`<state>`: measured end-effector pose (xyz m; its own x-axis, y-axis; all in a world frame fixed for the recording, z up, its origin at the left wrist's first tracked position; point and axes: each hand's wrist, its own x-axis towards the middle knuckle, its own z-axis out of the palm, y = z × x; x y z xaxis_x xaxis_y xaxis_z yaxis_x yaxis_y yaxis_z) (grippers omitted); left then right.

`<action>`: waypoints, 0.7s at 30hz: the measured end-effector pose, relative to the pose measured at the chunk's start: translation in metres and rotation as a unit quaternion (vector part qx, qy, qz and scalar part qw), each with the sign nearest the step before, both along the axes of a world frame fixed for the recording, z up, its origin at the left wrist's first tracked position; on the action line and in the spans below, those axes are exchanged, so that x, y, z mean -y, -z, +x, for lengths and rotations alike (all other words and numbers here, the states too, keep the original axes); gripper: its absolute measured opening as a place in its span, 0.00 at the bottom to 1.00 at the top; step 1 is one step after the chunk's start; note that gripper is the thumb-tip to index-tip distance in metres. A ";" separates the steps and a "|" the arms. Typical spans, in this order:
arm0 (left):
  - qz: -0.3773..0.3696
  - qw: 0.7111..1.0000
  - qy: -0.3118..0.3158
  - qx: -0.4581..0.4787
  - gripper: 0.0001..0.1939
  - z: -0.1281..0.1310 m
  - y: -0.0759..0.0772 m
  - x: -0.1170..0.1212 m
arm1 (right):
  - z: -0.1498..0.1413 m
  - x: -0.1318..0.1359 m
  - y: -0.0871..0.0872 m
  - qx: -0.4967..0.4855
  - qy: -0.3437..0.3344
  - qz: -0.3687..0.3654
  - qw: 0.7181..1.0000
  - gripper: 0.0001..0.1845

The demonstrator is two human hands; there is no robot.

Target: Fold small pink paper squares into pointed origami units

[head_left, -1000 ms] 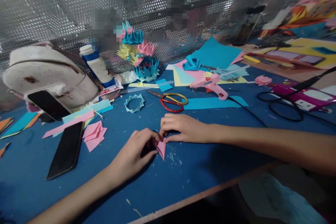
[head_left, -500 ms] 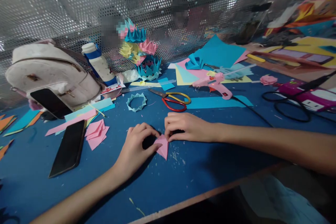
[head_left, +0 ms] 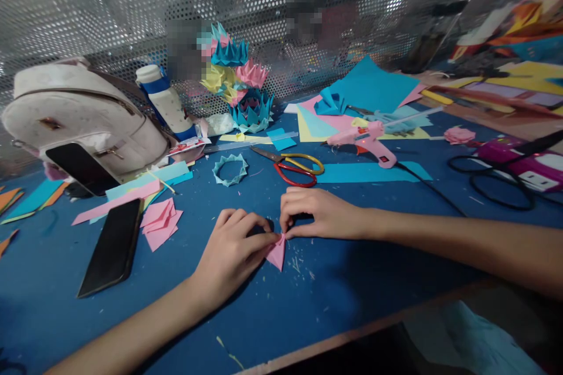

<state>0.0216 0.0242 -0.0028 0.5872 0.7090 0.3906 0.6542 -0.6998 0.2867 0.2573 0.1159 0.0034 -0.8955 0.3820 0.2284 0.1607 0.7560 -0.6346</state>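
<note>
A small piece of pink paper (head_left: pixel 277 255), folded to a point toward me, lies on the blue table between my hands. My left hand (head_left: pixel 237 246) grips it from the left, its thumb and fingers pressed over the upper part. From the right, my right hand (head_left: pixel 310 212) pinches the paper's upper corner between thumb and fingertips. My fingers hide much of the folds. Beyond my hands lie scissors (head_left: pixel 288 165) with one yellow and one red handle, and a light-blue folded paper ring (head_left: pixel 230 170). Several folded pink papers (head_left: pixel 160 224) lie off to the left.
A black phone (head_left: pixel 113 249) lies left of my forearm, before a white backpack (head_left: pixel 83 120) and a bottle (head_left: pixel 165 102). Layered paper flowers (head_left: pixel 250 110) stand by the perforated metal wall. A pink glue gun (head_left: pixel 367 142) rests on the right, its cord trailing toward a purple power strip (head_left: pixel 523 167).
My left thumb has moved from the paper's face up toward its upper edge, beside my right fingertips. The paper showed wider half a second ago. The view has shifted slightly.
</note>
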 end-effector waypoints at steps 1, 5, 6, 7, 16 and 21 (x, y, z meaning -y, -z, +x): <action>0.013 1.000 0.006 -0.009 0.13 -0.001 0.000 -0.001 | 0.000 0.000 0.000 0.002 0.002 0.000 1.000 0.05; 0.055 0.997 0.036 -0.042 0.14 -0.004 -0.001 -0.004 | -0.001 0.000 0.001 0.007 0.005 0.002 1.000 0.07; 0.061 0.996 0.044 -0.048 0.14 -0.004 -0.002 -0.005 | -0.001 0.000 0.001 0.007 0.006 0.003 1.000 0.07; 0.065 0.995 0.052 -0.053 0.13 -0.004 -0.002 -0.005 | -0.001 0.001 0.002 0.009 0.007 0.003 1.000 0.07; 0.090 0.989 0.096 -0.074 0.18 -0.005 -0.006 0.002 | -0.005 0.004 0.000 0.002 0.022 0.005 1.000 0.04; 0.112 0.986 0.094 -0.075 0.21 -0.006 -0.009 0.008 | -0.002 0.004 0.002 -0.018 0.005 0.043 0.999 0.05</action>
<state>0.0157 0.0160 0.0059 0.7629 0.4887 0.4232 0.5310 -0.8471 0.0209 0.2551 0.1122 0.0016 -0.8826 0.3678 0.2928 0.1462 0.8067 -0.5726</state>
